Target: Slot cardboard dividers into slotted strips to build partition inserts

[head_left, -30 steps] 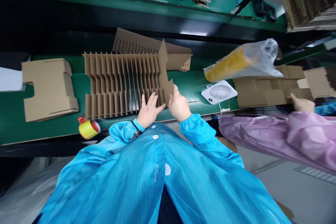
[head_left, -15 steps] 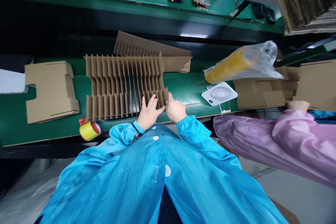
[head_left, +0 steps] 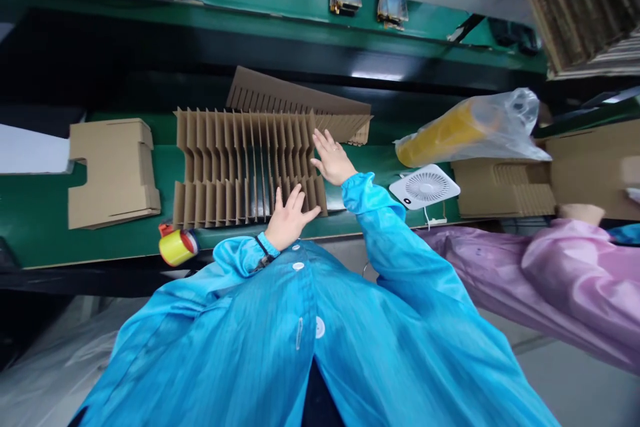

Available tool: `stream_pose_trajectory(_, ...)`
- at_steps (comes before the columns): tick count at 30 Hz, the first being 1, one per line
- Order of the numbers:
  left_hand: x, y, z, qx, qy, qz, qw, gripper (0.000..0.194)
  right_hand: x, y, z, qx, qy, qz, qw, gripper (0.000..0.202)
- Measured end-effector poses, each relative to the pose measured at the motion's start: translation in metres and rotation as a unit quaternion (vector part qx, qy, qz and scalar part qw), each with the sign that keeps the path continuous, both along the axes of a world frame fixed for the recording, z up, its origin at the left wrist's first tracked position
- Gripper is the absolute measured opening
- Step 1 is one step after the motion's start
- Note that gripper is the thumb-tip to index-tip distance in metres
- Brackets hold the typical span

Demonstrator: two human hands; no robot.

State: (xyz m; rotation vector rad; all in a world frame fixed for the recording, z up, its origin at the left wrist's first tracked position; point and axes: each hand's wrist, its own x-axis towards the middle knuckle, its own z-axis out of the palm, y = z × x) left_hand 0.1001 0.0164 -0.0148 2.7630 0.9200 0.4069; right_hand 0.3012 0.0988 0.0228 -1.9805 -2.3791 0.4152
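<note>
A brown cardboard divider grid [head_left: 220, 167], with several upright slotted partitions, stands on the green workbench [head_left: 167, 183] in front of me. My left hand [head_left: 289, 219] lies at its near edge toward the right, fingers spread and fingertips at the ends of the partitions. At the grid's right side is my right hand [head_left: 334, 159], its fingers stretched out next to the end partition; whether they press on it I cannot tell. Behind the grid lean slotted cardboard strips [head_left: 280, 95], partly hidden by it.
Left of the grid lie folded cardboard pieces [head_left: 113, 173] and a yellow tape roll [head_left: 177, 248]. To the right are a white fan [head_left: 427, 186], a yellow roll in clear plastic [head_left: 450, 137] and more cardboard [head_left: 505, 197]. A co-worker's pink sleeve [head_left: 570, 260] reaches in at right.
My right hand has moved from the grid's near right corner away from me along its right side, and its fingers have opened. My left hand stays at the near edge. The view has shifted slightly.
</note>
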Motion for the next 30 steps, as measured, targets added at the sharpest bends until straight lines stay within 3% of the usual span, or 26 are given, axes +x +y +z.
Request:
stream_pose_trajectory(4,0.0,-0.002,0.002,-0.005,0.003,0.002,1.0,0.04,0.005,0.007,-0.018,-0.024,0.033,0.002,0.999,0.067)
stream_pose_trajectory(8,0.0,-0.001,0.004,-0.002,0.009,0.005,1.0,0.043,0.02,0.008,-0.018,-0.036,0.115,0.012,0.993,0.068)
stream_pose_trajectory(13,-0.002,0.002,-0.001,-0.001,0.004,0.007,1.0,0.042,0.033,-0.012,-0.026,-0.099,0.185,0.076,0.975,0.093)
stream_pose_trajectory(16,0.001,0.0,-0.002,-0.004,0.004,0.006,1.0,0.038,0.033,-0.025,-0.04,-0.138,0.198,0.068,0.968,0.089)
stream_pose_trajectory(18,0.004,-0.004,0.003,-0.009,0.006,0.007,1.0,0.036,0.032,-0.027,-0.042,-0.139,0.198,0.056,0.969,0.087)
stream_pose_trajectory(21,-0.004,-0.001,0.021,0.011,-0.013,0.013,1.0,0.043,0.029,-0.03,-0.029,-0.093,0.199,0.042,0.975,0.088)
stream_pose_trajectory(23,-0.03,0.014,0.031,0.039,-0.041,0.061,0.997,0.046,0.028,-0.038,-0.013,-0.036,0.222,0.009,0.974,0.086)
stream_pose_trajectory(24,-0.052,0.026,0.034,0.052,-0.056,0.113,0.991,0.045,0.027,-0.045,-0.006,-0.006,0.241,-0.03,0.97,0.083)
stream_pose_trajectory(26,-0.114,0.051,0.032,0.064,-0.086,0.276,0.955,0.043,0.028,-0.063,0.005,0.062,0.274,-0.111,0.953,0.074)
stream_pose_trajectory(28,-0.189,0.068,0.022,0.052,-0.108,0.485,0.866,0.045,0.029,-0.084,0.009,0.095,0.305,-0.166,0.933,0.067)
stream_pose_trajectory(30,-0.257,0.075,0.004,-0.026,-0.095,0.672,0.734,0.058,0.028,-0.105,0.01,0.083,0.328,-0.209,0.917,0.064)
